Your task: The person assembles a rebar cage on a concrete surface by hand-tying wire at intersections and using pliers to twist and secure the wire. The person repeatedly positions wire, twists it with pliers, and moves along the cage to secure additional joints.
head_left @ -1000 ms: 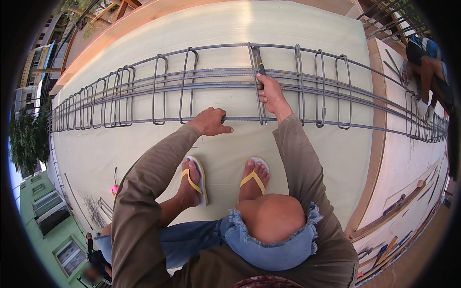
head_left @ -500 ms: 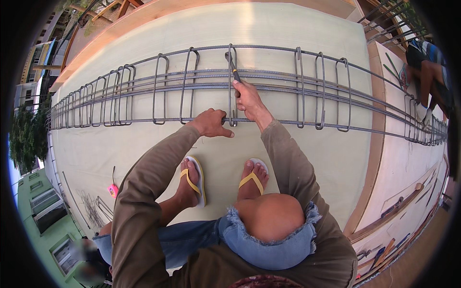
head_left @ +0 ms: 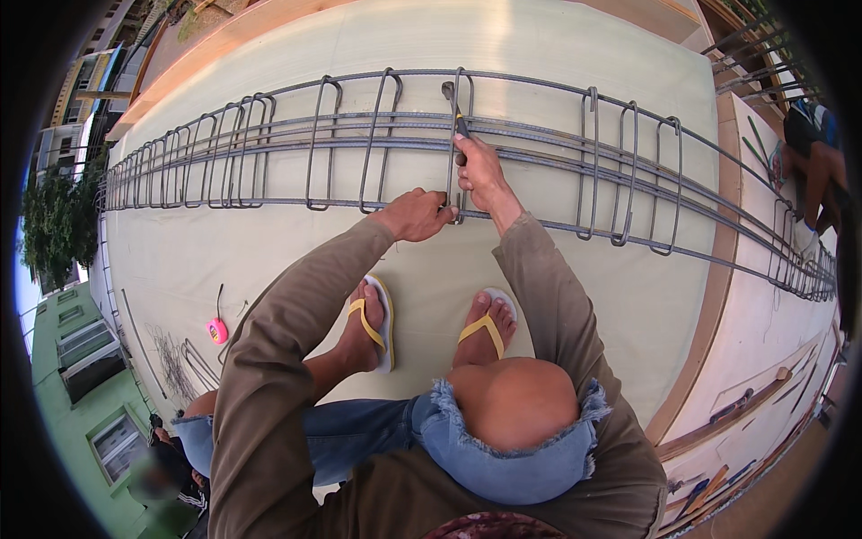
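Note:
A long rebar cage [head_left: 386, 142] of straight bars and bent stirrups crosses in front of me. My right hand [head_left: 485, 175] is closed round the dark grips of a pair of pincers [head_left: 461, 124] with a yellow band. The rounded head of the pincers points away from me, beside one stirrup [head_left: 453, 171]. My left hand [head_left: 416, 214] is at that stirrup's near corner, fingers and thumb pinched where it meets the lower bar. Any tie wire between those fingertips is too small to make out.
A pink tape measure [head_left: 217, 331] lies at left, near loose thin wires [head_left: 169, 359] and bent rods. My sandalled feet [head_left: 485, 332] stand on the pale board. Hand tools [head_left: 732, 406] lie on planks at right. Another person [head_left: 813, 162] sits by the cage's right end.
My left thumb has closed in against the stirrup's corner. The cage and both hands appear shifted up and right in the picture as the view moves; the pincers stay in my right hand.

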Motion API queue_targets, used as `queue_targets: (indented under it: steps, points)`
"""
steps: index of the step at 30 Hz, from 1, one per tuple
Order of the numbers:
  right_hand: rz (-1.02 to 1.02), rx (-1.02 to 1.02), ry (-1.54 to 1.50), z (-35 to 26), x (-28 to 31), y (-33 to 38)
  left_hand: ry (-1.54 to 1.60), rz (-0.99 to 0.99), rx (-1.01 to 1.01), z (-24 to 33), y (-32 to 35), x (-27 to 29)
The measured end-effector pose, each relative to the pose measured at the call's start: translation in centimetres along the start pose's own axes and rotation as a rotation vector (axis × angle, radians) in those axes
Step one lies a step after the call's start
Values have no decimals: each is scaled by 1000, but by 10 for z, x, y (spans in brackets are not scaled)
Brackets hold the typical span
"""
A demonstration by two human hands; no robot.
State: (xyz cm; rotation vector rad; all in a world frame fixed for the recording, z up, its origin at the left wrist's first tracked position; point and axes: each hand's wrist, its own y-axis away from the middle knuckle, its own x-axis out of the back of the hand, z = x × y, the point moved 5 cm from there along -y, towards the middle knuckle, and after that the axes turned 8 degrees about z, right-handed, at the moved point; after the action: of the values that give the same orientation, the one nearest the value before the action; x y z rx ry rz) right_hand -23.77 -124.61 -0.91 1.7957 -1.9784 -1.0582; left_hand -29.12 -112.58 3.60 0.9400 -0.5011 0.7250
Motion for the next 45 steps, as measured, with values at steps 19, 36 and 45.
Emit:
queue_targets:
  steps: [19, 36, 45]
  points:
    - [117, 244, 96, 1, -8, -21, 54, 182, -47, -11, 8, 3]
    - [46, 417, 604, -43, 9, -22, 184, 221, 86, -16, 5, -8]
    - [194, 371, 354, -30, -30, -43, 159, 244, 52, -10, 3, -6]
